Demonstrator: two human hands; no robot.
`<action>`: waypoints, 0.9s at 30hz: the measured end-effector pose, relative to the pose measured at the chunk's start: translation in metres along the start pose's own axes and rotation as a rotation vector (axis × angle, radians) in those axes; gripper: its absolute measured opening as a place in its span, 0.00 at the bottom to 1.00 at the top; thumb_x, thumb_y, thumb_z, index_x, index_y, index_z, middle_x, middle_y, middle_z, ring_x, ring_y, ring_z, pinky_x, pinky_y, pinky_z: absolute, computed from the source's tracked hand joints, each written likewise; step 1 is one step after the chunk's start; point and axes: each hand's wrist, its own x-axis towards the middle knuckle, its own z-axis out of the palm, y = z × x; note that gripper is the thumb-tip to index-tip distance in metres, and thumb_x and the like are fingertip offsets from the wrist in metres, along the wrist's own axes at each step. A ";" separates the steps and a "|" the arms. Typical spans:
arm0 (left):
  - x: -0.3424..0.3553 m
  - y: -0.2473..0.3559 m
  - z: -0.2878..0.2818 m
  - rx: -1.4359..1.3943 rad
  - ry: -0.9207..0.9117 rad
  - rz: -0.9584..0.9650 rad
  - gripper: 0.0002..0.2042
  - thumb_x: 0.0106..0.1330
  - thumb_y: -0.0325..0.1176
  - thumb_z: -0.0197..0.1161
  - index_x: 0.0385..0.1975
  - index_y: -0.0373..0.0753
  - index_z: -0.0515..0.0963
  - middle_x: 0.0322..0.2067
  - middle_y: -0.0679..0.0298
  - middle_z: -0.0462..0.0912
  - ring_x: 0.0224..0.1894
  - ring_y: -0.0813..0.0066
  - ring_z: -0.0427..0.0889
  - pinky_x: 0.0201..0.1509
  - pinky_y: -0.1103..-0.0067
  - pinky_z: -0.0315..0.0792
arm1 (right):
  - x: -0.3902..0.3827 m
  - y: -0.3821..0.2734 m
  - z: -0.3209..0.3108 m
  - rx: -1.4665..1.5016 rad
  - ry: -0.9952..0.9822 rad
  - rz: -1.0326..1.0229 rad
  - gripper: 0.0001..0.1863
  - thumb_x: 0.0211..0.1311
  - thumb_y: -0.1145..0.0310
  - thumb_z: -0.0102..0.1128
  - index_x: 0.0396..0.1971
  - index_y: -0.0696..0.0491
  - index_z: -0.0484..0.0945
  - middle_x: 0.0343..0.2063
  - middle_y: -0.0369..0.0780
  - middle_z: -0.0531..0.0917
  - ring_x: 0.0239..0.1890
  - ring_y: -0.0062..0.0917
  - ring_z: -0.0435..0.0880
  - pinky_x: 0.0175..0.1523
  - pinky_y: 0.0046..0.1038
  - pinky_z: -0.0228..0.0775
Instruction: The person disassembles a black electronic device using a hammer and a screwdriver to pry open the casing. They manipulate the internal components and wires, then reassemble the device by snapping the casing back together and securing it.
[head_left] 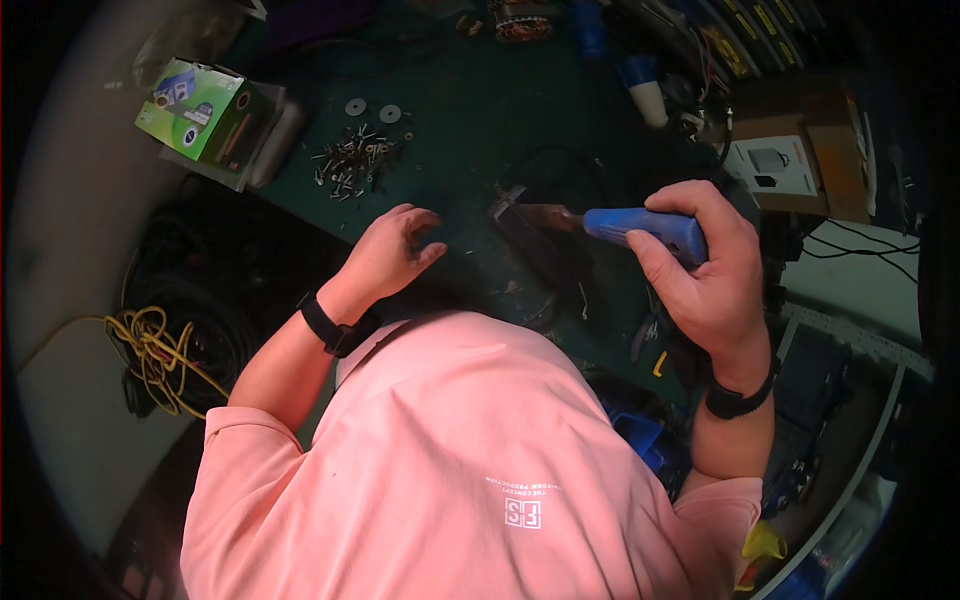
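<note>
By the fingers of the right hand [712,275], a thick blue plastic handle [625,228] is grasped near its rear end, with the thumb laid along the near side. This grip is probably chosen so that the whole flat blade [550,216] is left free and can be steered from the wrist. Nothing is held by the left hand [400,248]; its fingers are loosely curled, with thumb and forefinger parted, above the near left edge of the dark green bench [460,130]. It is perhaps kept back so that the blade's path is not crossed.

The blade is pointed leftward at a dark, elongated block [548,255] with a greyish far end, laid slantwise on the bench between the hands. Whether it is touched by the blade tip cannot be told.

The blade looks brownish and worn, wide and flat, narrowed to a neck at the handle; the handle looks smooth. The block's details are lost in shadow.

Farther out, a yellow L-shaped piece [659,364] is seen near the right hand's wrist. On the far left, a loose heap of small metal screws [352,162] is gathered below two round grey washers [372,110], presumably grouped against loss, with a green-and-white carton [195,115] beyond.
</note>
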 end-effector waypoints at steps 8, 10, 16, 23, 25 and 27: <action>0.001 0.005 0.003 0.031 -0.023 -0.016 0.16 0.60 0.30 0.69 0.46 0.32 0.80 0.40 0.55 0.78 0.38 0.62 0.83 0.43 0.71 0.77 | 0.006 -0.006 -0.001 -0.042 -0.043 -0.059 0.11 0.52 0.73 0.69 0.35 0.54 0.77 0.28 0.43 0.80 0.29 0.41 0.81 0.34 0.33 0.73; 0.000 0.007 0.003 0.035 -0.029 -0.012 0.16 0.60 0.30 0.69 0.46 0.32 0.80 0.40 0.55 0.78 0.38 0.62 0.82 0.43 0.71 0.77 | 0.008 -0.009 -0.001 -0.082 -0.056 -0.091 0.11 0.52 0.73 0.69 0.34 0.54 0.76 0.28 0.42 0.80 0.30 0.41 0.81 0.34 0.34 0.73; 0.006 0.017 0.007 0.060 -0.004 0.069 0.16 0.60 0.31 0.70 0.46 0.32 0.79 0.41 0.55 0.78 0.41 0.59 0.82 0.46 0.71 0.77 | 0.017 -0.021 0.007 -0.228 -0.056 -0.160 0.13 0.53 0.71 0.69 0.34 0.53 0.73 0.29 0.41 0.80 0.31 0.41 0.82 0.34 0.36 0.74; 0.026 0.035 0.019 0.030 0.070 0.074 0.21 0.58 0.34 0.71 0.50 0.32 0.78 0.43 0.53 0.79 0.43 0.56 0.82 0.48 0.70 0.77 | 0.019 -0.017 0.006 -0.202 -0.053 -0.135 0.13 0.53 0.71 0.69 0.35 0.53 0.73 0.29 0.42 0.80 0.32 0.41 0.82 0.35 0.36 0.74; 0.034 0.032 0.025 0.062 0.072 0.069 0.23 0.58 0.37 0.73 0.50 0.31 0.78 0.43 0.52 0.79 0.43 0.56 0.82 0.48 0.70 0.77 | 0.018 -0.017 0.006 -0.191 -0.049 -0.144 0.14 0.53 0.70 0.69 0.35 0.52 0.71 0.29 0.41 0.80 0.32 0.41 0.83 0.34 0.37 0.75; 0.042 0.034 0.026 0.049 0.027 0.033 0.25 0.57 0.39 0.74 0.51 0.31 0.77 0.43 0.50 0.80 0.42 0.57 0.83 0.47 0.70 0.77 | 0.017 -0.015 0.005 -0.176 -0.053 -0.156 0.13 0.53 0.70 0.68 0.35 0.52 0.71 0.28 0.41 0.80 0.32 0.41 0.83 0.34 0.37 0.75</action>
